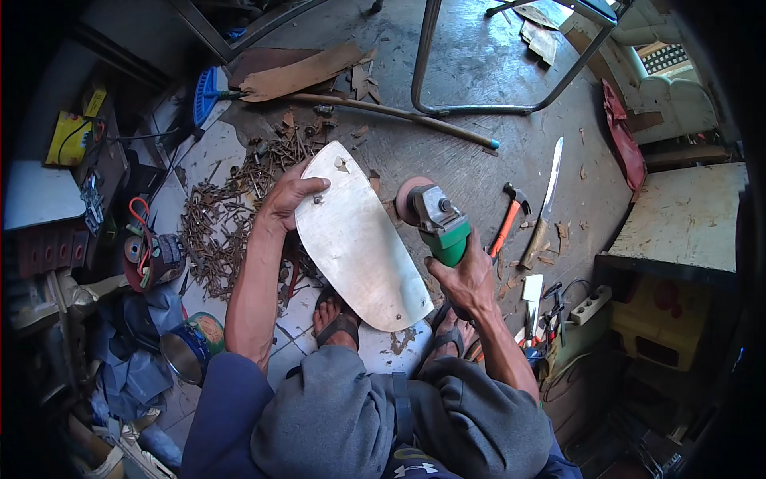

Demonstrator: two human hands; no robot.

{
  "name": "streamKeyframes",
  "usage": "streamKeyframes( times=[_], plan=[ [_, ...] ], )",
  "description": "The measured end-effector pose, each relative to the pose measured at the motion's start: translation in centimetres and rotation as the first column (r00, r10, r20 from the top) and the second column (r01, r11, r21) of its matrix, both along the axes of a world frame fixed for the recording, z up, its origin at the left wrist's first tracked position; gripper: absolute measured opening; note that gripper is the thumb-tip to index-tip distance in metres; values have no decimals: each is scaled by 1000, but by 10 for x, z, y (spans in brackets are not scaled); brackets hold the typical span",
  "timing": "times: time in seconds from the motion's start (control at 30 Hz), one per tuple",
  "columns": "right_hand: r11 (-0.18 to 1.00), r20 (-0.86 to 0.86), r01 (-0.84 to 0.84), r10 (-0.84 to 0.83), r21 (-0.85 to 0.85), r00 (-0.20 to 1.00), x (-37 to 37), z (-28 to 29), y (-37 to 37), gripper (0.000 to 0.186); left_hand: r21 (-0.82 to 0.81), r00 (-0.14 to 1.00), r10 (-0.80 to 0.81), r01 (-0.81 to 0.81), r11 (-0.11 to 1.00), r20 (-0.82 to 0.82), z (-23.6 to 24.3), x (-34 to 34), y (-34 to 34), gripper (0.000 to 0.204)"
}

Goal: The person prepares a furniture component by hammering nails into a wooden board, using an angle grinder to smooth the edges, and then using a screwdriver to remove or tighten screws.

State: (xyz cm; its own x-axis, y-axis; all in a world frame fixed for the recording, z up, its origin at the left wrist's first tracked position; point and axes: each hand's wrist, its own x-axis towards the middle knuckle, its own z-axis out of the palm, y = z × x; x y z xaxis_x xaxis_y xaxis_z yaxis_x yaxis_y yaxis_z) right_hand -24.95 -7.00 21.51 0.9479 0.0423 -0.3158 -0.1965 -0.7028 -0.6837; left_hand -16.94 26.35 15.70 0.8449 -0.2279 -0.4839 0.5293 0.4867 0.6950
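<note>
In my left hand point(290, 198) is a pale, curved wooden panel point(363, 239), gripped at its upper left edge with the thumb on its face. Bolt-like metal pieces show near the panel's upper end, and a small dark one near its lower end. My right hand point(469, 275) wraps round the green body of an angle grinder point(444, 223). The grinder's reddish-brown disc point(412, 199) points up and left, a little apart from the panel's right edge. Whether the disc is spinning I cannot tell.
Rusty screws point(219, 227) lie heaped at the left. A hammer point(508, 217) and a long knife point(545, 203) rest on the floor at the right. Beyond are a blue-headed broom point(209, 97) and a metal chair frame point(427, 64). A tin can point(191, 347) lies lower left.
</note>
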Motion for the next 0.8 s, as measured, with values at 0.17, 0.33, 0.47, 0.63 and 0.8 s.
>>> streamKeyframes(
  times=[0.17, 0.33, 0.47, 0.63, 0.8],
  plan=[
    [995, 57, -102, 103, -11, 993, 18, 14, 28, 86, -60, 998, -46, 43, 997, -43, 24, -29, 1, 50],
    [991, 67, -124, 127, -51, 990, 21, 29, 49, 83, -106, 993, 5, -17, 994, -114, 26, -48, -3, 45],
    [992, 44, -108, 110, -58, 993, 17, 26, 50, 81, -92, 995, 35, -44, 995, -97, 32, -55, -8, 42],
    [990, 64, -135, 137, -33, 989, 16, 23, 53, 81, -75, 996, 6, -12, 997, -86, 35, -55, -11, 42],
    [987, 75, -153, 156, -40, 985, 18, 25, 53, 82, -55, 998, -2, -2, 999, -64, 40, -55, -13, 43]
  ],
)
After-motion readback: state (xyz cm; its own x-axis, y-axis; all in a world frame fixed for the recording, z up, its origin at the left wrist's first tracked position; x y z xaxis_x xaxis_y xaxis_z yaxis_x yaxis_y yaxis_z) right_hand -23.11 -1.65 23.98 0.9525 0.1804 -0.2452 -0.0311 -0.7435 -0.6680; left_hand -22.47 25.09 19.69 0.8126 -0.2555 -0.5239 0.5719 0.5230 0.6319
